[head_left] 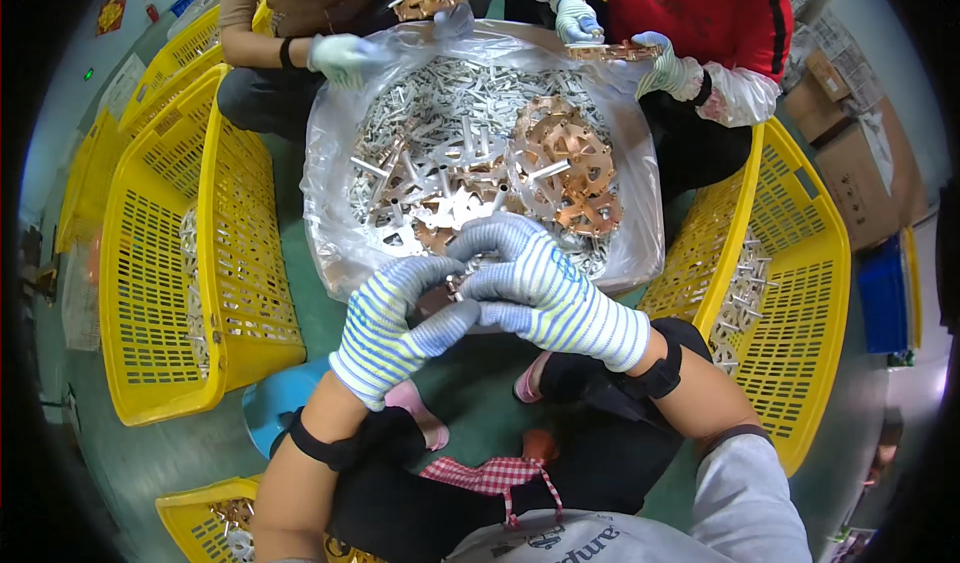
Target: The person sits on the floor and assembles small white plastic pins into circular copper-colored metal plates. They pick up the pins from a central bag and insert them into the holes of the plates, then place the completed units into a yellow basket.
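Observation:
My left hand [405,315] and my right hand [545,288], both in striped gloves with grey fingertips, meet in front of the big box. Their curled fingers pinch a small shiny metal piece [454,286], mostly hidden by the gloves, so its full shape does not show. Just beyond my fingers, silvery and copper-coloured cut-out metal plates [570,168] lie heaped on many short silver pins [440,98]. Some plates have pins standing up from them. A clear plastic liner [330,198] covers the box's walls.
Tall yellow baskets with metal parts stand at left [235,263] and right [785,363]. Across the box, one co-worker's gloved hand [345,60] rests near the liner; another co-worker's gloved hands hold a copper-coloured plate [615,52]. A blue tub [280,403] sits beside my left arm.

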Demonstrator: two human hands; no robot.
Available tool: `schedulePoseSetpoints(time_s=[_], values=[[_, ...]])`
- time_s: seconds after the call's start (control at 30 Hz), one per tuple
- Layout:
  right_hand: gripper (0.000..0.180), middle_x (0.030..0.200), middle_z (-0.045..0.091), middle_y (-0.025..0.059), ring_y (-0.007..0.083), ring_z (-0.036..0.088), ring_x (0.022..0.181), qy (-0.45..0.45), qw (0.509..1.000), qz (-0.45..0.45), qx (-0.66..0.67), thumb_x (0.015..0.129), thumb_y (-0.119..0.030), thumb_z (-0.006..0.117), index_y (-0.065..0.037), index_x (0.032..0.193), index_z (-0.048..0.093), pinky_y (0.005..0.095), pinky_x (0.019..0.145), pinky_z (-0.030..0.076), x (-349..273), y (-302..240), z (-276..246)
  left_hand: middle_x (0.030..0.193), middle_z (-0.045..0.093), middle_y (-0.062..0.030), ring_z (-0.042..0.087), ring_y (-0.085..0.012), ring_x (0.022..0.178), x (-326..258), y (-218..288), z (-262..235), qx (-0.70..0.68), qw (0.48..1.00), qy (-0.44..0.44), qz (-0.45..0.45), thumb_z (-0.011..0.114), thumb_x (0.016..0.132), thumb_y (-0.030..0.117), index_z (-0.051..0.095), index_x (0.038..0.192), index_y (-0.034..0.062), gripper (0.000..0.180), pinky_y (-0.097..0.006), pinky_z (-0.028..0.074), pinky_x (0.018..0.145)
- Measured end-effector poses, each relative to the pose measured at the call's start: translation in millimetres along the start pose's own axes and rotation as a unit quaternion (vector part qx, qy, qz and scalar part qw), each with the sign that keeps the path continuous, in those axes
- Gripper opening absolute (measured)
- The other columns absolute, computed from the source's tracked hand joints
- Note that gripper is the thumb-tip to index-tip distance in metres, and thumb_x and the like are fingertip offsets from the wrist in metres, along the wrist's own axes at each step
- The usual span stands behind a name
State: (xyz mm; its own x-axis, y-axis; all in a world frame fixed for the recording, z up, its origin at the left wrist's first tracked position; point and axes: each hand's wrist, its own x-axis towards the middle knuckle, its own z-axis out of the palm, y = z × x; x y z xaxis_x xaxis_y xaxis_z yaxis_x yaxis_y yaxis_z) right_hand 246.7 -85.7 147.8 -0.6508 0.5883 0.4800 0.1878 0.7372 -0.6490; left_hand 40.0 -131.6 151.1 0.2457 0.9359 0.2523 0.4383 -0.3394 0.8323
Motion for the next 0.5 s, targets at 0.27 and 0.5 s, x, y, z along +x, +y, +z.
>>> schedulePoseSetpoints(time_s=[0.27,0.5], values=[[0.022,0.105,0.062,0.0112,0.0328,0.059,0.095,0.010,1.000,-0.002,-0.013,0.079,-0.025,0.068,-0.008,0.092,0.068,0.0428,0.083,0.045,-0.5,-2.2,-3.6,0.088,0.067,-0.0124,0.065,-0.0280,0.078,2.2,1.5,-2.7,0.044,0.998,0.009,0.046,0.078,0.074,0.023,0.066,0.107,0.0037,0.040,-0.037,0.051,0.071],[0.023,0.104,0.063,0.0111,0.0317,0.060,0.094,-0.028,0.999,0.019,-0.011,0.081,-0.027,0.068,-0.008,0.095,0.069,0.0404,0.083,0.046,-1.4,-1.9,-4.0,0.089,0.067,-0.0141,0.065,-0.0309,0.079,3.7,5.2,-5.8,0.060,0.997,-0.027,0.047,0.076,0.075,0.024,0.065,0.106,0.0039,0.038,-0.039,0.051,0.071]])
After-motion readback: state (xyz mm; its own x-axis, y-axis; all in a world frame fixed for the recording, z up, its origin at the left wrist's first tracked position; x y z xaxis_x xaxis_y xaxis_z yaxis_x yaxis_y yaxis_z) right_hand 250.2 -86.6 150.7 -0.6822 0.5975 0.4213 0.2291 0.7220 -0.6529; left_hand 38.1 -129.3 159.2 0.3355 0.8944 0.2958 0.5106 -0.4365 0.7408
